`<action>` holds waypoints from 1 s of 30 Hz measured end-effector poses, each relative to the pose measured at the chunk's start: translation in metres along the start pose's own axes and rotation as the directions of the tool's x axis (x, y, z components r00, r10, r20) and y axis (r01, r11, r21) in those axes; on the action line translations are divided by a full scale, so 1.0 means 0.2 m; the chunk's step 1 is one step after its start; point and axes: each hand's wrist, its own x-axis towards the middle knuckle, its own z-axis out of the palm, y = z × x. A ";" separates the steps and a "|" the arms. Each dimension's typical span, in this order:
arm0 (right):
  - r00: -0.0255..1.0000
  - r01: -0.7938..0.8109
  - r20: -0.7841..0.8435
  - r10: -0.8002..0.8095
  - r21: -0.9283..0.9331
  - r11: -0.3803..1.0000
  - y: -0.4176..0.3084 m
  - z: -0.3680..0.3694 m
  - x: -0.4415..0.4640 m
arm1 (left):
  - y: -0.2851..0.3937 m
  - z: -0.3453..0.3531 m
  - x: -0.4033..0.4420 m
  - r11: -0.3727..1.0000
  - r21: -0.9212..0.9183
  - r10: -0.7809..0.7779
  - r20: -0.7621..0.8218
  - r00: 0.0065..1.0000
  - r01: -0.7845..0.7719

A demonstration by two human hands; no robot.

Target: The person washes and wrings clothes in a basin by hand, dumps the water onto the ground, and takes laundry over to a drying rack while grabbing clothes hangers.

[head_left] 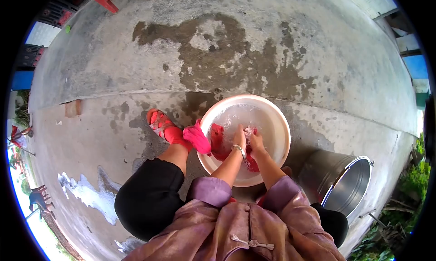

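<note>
A pale basin (282, 120) of cloudy, sudsy water stands on the concrete between my legs. My left hand (240, 137), a bracelet at its wrist, and my right hand (256, 140) are close together over the water, fingers closed. Between them is a small whitish, foamy bit, too blurred to name. Red cloth (218, 140) lies in the water left of my left hand, and more red shows beneath both hands. A bright pink cloth (196, 137) hangs over the basin's left rim, beside my foot.
A large metal pot (334, 177) lies on its side to the right, its mouth facing away from the basin. My sandalled foot (165, 129) is left of the basin. Wet patches (227, 47) mark the concrete ahead. Red stool legs (104, 0) show at the top left.
</note>
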 end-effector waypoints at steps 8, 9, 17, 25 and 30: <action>0.885 0.413 0.110 -0.452 -0.631 0.656 -0.03 0.01 -0.07 | -0.13 -0.11 0.18 0.448 0.863 0.318 0.091 0.944 -0.234; 0.902 0.363 0.097 -0.421 -0.700 0.615 -0.04 0.00 -0.07 | -0.12 -0.12 0.16 0.289 0.911 0.334 0.192 0.923 -0.295; 0.843 0.515 0.371 -0.389 -0.764 0.389 -0.12 -0.08 0.10 | 0.03 -0.10 0.03 0.201 0.905 0.447 0.255 0.857 -0.374; 0.937 0.266 0.287 -0.199 -0.217 0.939 -0.29 -0.17 0.04 | 0.20 -0.02 -0.14 0.648 0.635 0.295 0.300 0.907 -0.420; 0.887 0.461 0.150 -0.436 -0.275 0.844 -0.33 -0.16 0.03 | 0.14 -0.10 -0.08 0.697 0.502 0.422 0.290 0.859 -0.512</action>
